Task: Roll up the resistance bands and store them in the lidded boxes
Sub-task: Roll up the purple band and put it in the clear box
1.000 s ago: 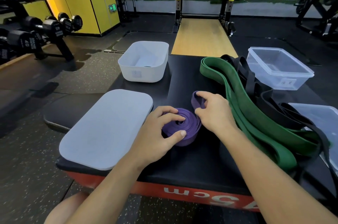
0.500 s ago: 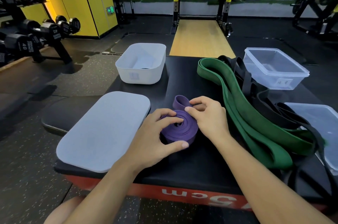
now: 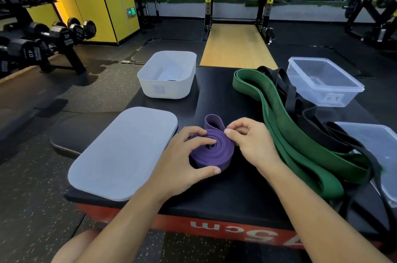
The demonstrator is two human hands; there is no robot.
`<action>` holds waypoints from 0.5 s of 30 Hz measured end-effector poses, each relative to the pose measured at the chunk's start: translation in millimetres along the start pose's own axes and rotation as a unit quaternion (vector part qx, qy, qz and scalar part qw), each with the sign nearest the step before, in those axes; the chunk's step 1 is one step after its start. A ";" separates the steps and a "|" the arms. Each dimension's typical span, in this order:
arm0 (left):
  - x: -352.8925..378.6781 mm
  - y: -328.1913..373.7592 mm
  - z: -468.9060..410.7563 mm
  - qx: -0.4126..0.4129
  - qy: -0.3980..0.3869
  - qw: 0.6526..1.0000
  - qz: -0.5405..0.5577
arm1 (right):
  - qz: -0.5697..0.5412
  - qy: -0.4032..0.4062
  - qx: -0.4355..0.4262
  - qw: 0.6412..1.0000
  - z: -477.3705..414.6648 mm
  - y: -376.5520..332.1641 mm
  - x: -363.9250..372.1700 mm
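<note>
A purple resistance band (image 3: 217, 152) lies coiled flat on the black box top (image 3: 214, 99), with a short loose loop standing at its far side. My left hand (image 3: 184, 161) grips the coil, thumb at its near edge and fingers on top. My right hand (image 3: 250, 142) pinches the band where the loose loop meets the coil. A green band (image 3: 285, 129) and black bands (image 3: 322, 133) lie unrolled to the right. An open white box (image 3: 167, 75) stands at the far left, its grey lid (image 3: 122, 155) lying near left.
A clear plastic box (image 3: 324, 82) stands open at the far right, and a clear lid (image 3: 380, 155) lies at the right edge under the black bands. A dumbbell rack (image 3: 43, 41) stands on the floor to the left. The box's red front edge (image 3: 214, 228) is near me.
The loose purple tail has shortened and swung left as more of it wound onto the coil. My right hand has shifted with it to the coil's far right side.
</note>
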State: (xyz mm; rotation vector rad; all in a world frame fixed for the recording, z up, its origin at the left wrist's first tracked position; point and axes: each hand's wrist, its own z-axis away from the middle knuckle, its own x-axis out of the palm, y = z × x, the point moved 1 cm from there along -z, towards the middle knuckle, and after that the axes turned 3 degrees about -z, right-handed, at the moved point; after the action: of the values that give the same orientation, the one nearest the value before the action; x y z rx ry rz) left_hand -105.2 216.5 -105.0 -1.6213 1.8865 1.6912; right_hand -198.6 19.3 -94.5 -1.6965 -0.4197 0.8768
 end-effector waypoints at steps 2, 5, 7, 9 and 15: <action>-1.0 0.7 0.4 0.006 0.000 1.000 0.003 | 0.012 0.009 -0.019 1.000 3.0 1.6 0.4; -1.6 2.8 0.5 0.011 0.001 1.000 0.009 | -0.001 -0.037 -0.017 0.999 6.2 0.7 -3.3; -2.3 3.5 0.3 0.015 0.006 1.000 0.012 | -0.032 -0.091 0.012 0.995 11.4 -1.2 -6.1; -3.4 5.4 0.2 0.019 0.011 1.000 0.014 | -0.040 -0.138 0.024 0.989 19.5 -5.5 -10.1; -6.7 9.7 1.2 0.011 0.003 0.999 0.040 | 0.193 -0.263 -0.020 0.945 34.0 -17.9 -16.9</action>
State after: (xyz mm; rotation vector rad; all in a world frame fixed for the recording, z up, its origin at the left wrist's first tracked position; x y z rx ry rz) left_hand -110.3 219.4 -94.7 -1.5651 1.9909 1.6894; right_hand -231.9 36.4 -75.4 -1.5912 -0.4651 1.6354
